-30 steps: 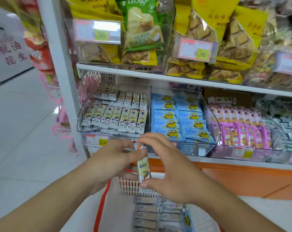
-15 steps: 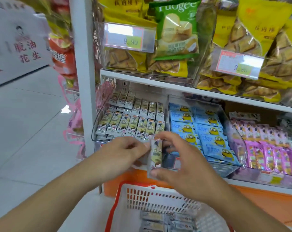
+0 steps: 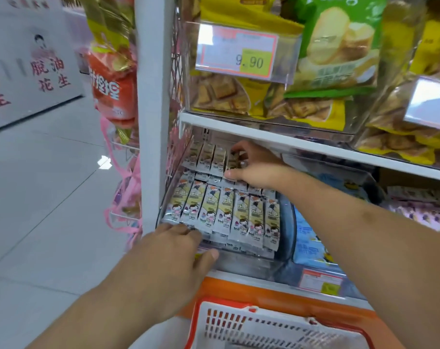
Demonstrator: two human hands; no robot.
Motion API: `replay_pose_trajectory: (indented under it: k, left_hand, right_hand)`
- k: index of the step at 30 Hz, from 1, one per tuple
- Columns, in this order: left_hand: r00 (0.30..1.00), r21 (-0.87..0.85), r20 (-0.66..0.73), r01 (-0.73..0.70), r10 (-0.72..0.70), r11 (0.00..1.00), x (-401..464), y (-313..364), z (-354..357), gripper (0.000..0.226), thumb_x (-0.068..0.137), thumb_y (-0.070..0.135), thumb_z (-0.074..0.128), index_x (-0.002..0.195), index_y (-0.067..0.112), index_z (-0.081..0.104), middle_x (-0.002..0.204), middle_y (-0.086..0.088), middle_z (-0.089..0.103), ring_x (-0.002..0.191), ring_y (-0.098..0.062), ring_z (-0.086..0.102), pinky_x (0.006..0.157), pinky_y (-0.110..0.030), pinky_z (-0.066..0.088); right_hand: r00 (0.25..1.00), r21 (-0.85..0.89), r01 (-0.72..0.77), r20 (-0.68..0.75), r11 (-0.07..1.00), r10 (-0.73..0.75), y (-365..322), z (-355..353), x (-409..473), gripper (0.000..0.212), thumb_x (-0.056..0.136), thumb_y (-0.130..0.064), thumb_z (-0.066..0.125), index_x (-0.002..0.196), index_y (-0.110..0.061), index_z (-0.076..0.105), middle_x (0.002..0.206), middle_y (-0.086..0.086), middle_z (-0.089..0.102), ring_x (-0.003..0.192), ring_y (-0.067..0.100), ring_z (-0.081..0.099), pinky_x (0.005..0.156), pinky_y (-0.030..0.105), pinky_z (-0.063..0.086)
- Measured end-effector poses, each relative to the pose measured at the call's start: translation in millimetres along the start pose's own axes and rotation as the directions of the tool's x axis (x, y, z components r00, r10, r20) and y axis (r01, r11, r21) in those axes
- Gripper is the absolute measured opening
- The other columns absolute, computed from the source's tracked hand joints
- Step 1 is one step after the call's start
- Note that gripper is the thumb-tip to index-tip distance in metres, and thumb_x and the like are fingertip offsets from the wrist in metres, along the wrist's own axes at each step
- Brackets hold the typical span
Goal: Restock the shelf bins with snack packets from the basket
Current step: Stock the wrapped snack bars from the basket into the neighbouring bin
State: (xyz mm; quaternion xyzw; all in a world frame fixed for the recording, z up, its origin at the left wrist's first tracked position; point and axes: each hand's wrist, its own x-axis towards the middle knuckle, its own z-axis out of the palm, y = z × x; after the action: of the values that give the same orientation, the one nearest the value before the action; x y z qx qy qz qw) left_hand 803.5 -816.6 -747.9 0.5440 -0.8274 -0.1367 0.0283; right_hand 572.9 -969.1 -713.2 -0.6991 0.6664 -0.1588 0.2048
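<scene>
The right hand (image 3: 254,163) pinches a snack packet (image 3: 232,159) at the back row of the clear shelf bin (image 3: 239,263), the left hand (image 3: 173,250) rests on its front edge, above the basket (image 3: 276,326).

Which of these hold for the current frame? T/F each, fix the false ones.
1. The right hand is at the back row of the clear bin, fingers curled on a packet. True.
2. The left hand holds a green bag. False: it rests at the bin's front edge, touching the front-row packets; no bag in it.
3. The basket is below the shelf, under the arms. True.
4. The price tag on the upper shelf reads 5.50. False: it reads 9.90.
5. The blue packets sit left of the bin being filled. False: they are to its right.
</scene>
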Motion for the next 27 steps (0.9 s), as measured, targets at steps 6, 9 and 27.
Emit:
replay_pose_trajectory:
  k: [6,9,27]
  left_hand:
    - [1.0,0.009,-0.008,-0.008,0.008,1.0,0,2,1,0.061,0.098,0.067,0.02,0.141,0.033,0.049,0.132,0.014,0.054,0.129,-0.012,0.04,0.11,-0.033,0.039]
    - [1.0,0.01,-0.004,-0.006,0.006,1.0,0,4,2,0.063,0.099,0.067,0.023,0.147,0.032,0.046,0.139,0.012,0.052,0.133,-0.013,0.039,0.113,-0.033,0.037]
    - [0.955,0.01,0.265,-0.137,0.129,0.991,-39,54,87,0.034,0.103,0.049,0.047,0.12,0.022,0.06,0.122,-0.006,0.063,0.111,-0.024,0.06,0.088,-0.034,0.049]
  right_hand:
    - [1.0,-0.02,-0.01,0.0,1.0,0.01,3,6,4,0.068,0.094,-0.054,0.071,0.152,-0.038,0.04,0.151,-0.007,0.05,0.105,0.012,0.056,0.078,0.027,0.045]
    - [1.0,-0.03,-0.001,-0.008,1.0,0.001,3,5,-7,0.07,0.097,-0.056,0.066,0.157,-0.041,0.033,0.161,-0.007,0.041,0.125,0.02,0.056,0.086,0.026,0.043]
    - [0.983,0.045,0.184,0.013,0.982,-0.185,99,108,-271,0.003,0.095,-0.015,0.064,0.098,-0.017,0.064,0.09,-0.008,0.061,0.08,0.005,0.055,0.074,0.021,0.045]
